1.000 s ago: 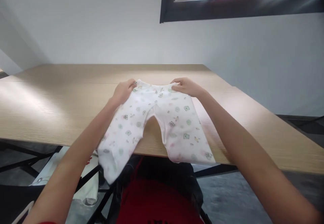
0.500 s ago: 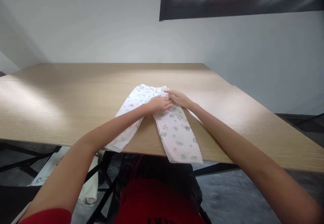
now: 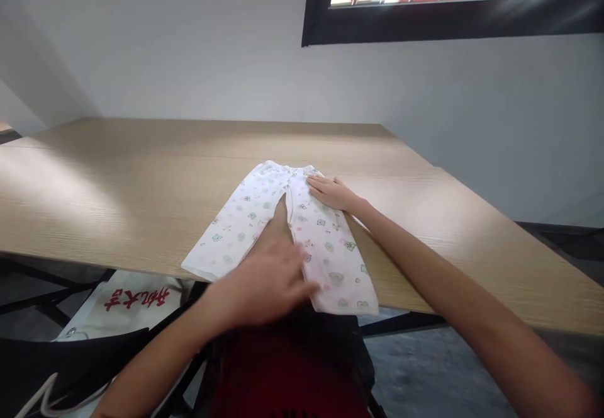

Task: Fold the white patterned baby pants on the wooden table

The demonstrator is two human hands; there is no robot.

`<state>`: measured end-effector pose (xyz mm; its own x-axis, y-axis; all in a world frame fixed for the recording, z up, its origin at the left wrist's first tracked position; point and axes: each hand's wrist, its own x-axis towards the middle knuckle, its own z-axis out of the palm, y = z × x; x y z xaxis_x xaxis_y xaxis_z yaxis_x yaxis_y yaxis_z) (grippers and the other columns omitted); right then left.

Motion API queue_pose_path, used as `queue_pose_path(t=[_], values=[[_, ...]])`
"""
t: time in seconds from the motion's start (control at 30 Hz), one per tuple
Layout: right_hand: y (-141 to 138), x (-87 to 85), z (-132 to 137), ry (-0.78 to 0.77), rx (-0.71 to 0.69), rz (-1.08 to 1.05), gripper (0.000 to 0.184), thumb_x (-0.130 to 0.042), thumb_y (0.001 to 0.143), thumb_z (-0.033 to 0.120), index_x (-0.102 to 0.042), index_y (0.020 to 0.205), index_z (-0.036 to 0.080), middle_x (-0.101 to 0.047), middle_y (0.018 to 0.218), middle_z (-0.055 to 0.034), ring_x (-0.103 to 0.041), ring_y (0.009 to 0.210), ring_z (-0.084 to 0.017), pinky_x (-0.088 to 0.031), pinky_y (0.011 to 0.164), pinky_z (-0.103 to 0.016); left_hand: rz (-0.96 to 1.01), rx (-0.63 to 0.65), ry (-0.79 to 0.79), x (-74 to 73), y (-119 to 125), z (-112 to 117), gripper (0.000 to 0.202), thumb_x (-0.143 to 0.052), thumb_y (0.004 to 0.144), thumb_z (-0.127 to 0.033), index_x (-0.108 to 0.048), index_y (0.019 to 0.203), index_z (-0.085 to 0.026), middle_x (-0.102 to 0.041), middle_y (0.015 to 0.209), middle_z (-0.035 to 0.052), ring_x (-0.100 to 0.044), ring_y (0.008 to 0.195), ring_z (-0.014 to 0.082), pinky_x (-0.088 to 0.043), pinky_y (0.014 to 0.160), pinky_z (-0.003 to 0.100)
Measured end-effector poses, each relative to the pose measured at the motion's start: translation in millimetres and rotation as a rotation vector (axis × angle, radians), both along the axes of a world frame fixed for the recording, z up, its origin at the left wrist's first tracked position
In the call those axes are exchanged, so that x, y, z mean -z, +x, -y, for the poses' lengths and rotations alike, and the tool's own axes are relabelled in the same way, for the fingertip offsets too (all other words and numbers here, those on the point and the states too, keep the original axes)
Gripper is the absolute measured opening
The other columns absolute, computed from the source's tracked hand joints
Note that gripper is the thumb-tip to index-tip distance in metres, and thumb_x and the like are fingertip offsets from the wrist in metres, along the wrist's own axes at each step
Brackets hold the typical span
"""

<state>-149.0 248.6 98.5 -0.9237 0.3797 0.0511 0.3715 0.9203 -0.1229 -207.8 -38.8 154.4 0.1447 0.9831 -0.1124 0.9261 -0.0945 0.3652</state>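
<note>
A small pair of white baby trousers (image 3: 245, 220) with a pastel print lies flat on the wooden table (image 3: 117, 185), waistband away from me, legs spread toward the near edge. My right hand (image 3: 331, 192) rests flat, palm down, on the upper part of the right leg near the waistband. My left hand (image 3: 264, 282) is blurred, fingers spread, over the lower end of the right leg at the table's near edge, touching or just above the cloth.
A white bag with red characters (image 3: 127, 308) sits on the floor under the table at the left, beside black table legs. A grey wall and a dark-framed window (image 3: 425, 18) are behind the table. My red clothing (image 3: 292, 374) shows below.
The trousers were lowered flat onto the table. My left hand slid from the waistband down the right leg toward the near edge; my right hand stayed pressing near the waist.
</note>
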Motion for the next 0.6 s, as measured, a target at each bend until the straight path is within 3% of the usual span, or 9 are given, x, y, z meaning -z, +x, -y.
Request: queue_pose_path(t=[0.1,0.17,0.23,0.33,0.47,0.53,0.6], values=[[-15,-10.4,26,0.038,-0.061,-0.124,0.051,-0.024,0.093,0.037,-0.034,0.137,0.012,-0.026,0.144,-0.0112,-0.017,0.134,-0.029,-0.017,0.106,-0.053,-0.036,-0.358,-0.002,0.6,-64,-32,0.051,-0.019,0.094,-0.045,-0.034,0.136,-0.02,-0.031,0.144,0.0058,-0.028,0.132,0.0241,-0.025,0.107,0.039],[-33,-15.9,47,-0.028,-0.19,-0.17,0.051,-0.022,0.094,0.035,-0.031,0.139,0.013,-0.025,0.145,-0.0084,-0.016,0.134,-0.026,-0.02,0.108,-0.047,-0.044,-0.445,-0.013,4.4,-96,-49,0.051,-0.018,0.094,-0.04,-0.031,0.137,-0.016,-0.03,0.145,0.0083,-0.03,0.131,0.0241,-0.027,0.105,0.039],[-54,-17.5,64,-0.095,-0.337,-0.142,0.05,-0.018,0.094,0.03,-0.031,0.139,0.014,-0.026,0.145,-0.0055,-0.018,0.134,-0.022,-0.021,0.109,-0.042,-0.05,-0.444,-0.031,7.3,-108,-50,0.047,-0.022,0.093,-0.035,-0.035,0.134,-0.016,-0.035,0.142,0.0092,-0.036,0.127,0.0237,-0.031,0.102,0.036],[-79,-11.9,76,-0.072,-0.415,-0.053,0.047,-0.021,0.093,0.026,-0.037,0.136,0.014,-0.027,0.145,-0.0064,-0.02,0.133,-0.025,-0.019,0.108,-0.047,-0.064,-0.446,-0.084,5.8,-93,-18,0.04,-0.027,0.091,-0.033,-0.049,0.121,-0.018,-0.052,0.127,0.0093,-0.052,0.11,0.0241,-0.04,0.091,0.035],[-92,-5.5,71,-0.056,-0.374,-0.053,0.045,-0.031,0.091,0.023,-0.041,0.134,0.015,-0.033,0.142,-0.0084,-0.03,0.128,-0.03,-0.025,0.103,-0.049,-0.075,-0.489,-0.136,-3.9,-44,47,0.041,-0.023,0.093,-0.034,-0.061,0.098,-0.019,-0.065,0.099,0.0074,-0.06,0.088,0.0222,-0.045,0.077,0.032],[-90,-10.0,62,-0.191,-0.347,-0.067,0.042,-0.034,0.09,0.022,-0.046,0.13,0.016,-0.038,0.139,-0.0067,-0.037,0.124,-0.027,-0.031,0.101,-0.042,-0.086,-0.512,-0.106,-7.6,-18,60,0.039,-0.026,0.093,-0.033,-0.062,0.094,-0.02,-0.065,0.092,0.0067,-0.06,0.085,0.0219,-0.045,0.077,0.033],[-84,-19.2,49,-0.341,-0.25,-0.108,0.039,-0.036,0.088,0.019,-0.055,0.122,0.017,-0.047,0.132,-0.005,-0.045,0.117,-0.023,-0.037,0.097,-0.033,-0.079,-0.501,-0.005,-7.7,9,50,0.035,-0.03,0.092,-0.031,-0.063,0.095,-0.022,-0.065,0.093,0.0051,-0.059,0.086,0.0214,-0.045,0.08,0.033]])
